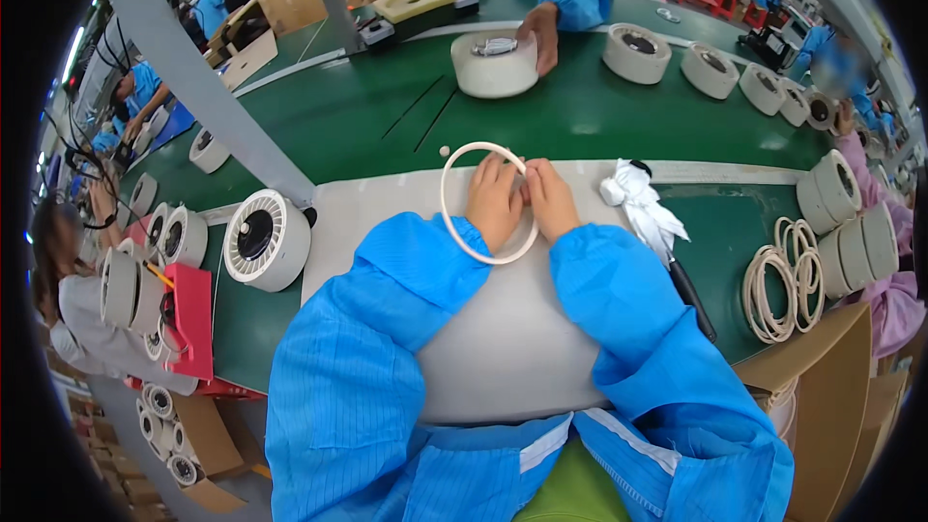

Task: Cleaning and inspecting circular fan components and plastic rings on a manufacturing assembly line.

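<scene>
Green bench (367, 121) carries grey mat (503, 329), rings (783, 280).

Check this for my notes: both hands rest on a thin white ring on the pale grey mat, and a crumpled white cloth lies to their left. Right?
Not quite. In the head view the crumpled white cloth lies to the right of the hands, not the left. The left hand and right hand do rest on the thin white ring on the pale grey mat.

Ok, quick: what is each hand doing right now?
Left hand: fingers curled, pressing on the white ring.
Right hand: fingers curled on the same ring, beside the left.
</scene>
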The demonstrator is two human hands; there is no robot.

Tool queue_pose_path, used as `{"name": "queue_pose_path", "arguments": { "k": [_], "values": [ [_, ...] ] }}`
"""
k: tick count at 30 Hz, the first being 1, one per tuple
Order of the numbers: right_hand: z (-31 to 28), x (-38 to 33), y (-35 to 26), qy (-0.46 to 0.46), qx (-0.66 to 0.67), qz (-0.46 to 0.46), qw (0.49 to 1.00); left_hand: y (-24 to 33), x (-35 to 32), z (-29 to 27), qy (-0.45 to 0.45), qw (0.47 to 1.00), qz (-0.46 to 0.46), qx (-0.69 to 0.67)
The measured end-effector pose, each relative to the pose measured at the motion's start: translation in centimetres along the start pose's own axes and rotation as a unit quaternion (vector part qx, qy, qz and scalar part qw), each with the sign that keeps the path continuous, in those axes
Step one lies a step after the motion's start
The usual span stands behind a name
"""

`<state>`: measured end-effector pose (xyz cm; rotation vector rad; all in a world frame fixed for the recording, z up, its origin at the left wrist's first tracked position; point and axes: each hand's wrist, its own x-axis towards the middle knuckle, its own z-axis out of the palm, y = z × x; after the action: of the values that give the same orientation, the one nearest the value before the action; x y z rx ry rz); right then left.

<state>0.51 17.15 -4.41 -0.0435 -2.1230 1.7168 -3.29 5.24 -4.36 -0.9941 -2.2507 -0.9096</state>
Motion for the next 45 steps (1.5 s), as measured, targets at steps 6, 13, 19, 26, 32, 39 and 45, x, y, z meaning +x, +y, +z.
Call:
{"name": "queue_pose_path", "arguments": {
  "k": [6,13,19,26,32,39,45],
  "values": [
    [-0.4,-0.2,-0.9,-0.038,-0.011,0.044,0.998,-4.3,0.8,-2.2,0.048,0.986,-0.116,0.110],
    [0.0,-0.4,-0.9,-0.058,-0.004,0.039,0.998,-7.5,1.9,-1.9,-0.017,0.970,-0.233,0.067],
    [-0.5,-0.6,-0.8,-0.086,-0.012,0.045,0.995,-8.2,2.8,-2.1,0.064,0.901,-0.296,-0.311],
    [-0.6,-0.9,-1.2,-0.153,-0.104,0.041,0.982,-8.0,3.1,-3.0,-0.025,0.704,-0.382,-0.598],
    [0.3,-1.3,-0.8,-0.146,-0.193,-0.072,0.967,-0.7,5.7,-7.7,-0.033,0.603,-0.374,-0.704],
    [0.0,-1.9,-0.7,-0.147,-0.208,-0.124,0.959,5.3,5.7,-13.3,-0.141,0.692,-0.235,-0.668],
    [-1.2,-0.7,-3.5,-0.038,-0.124,-0.160,0.978,9.3,5.0,-13.5,-0.063,0.875,-0.142,-0.458]
  ]
}}
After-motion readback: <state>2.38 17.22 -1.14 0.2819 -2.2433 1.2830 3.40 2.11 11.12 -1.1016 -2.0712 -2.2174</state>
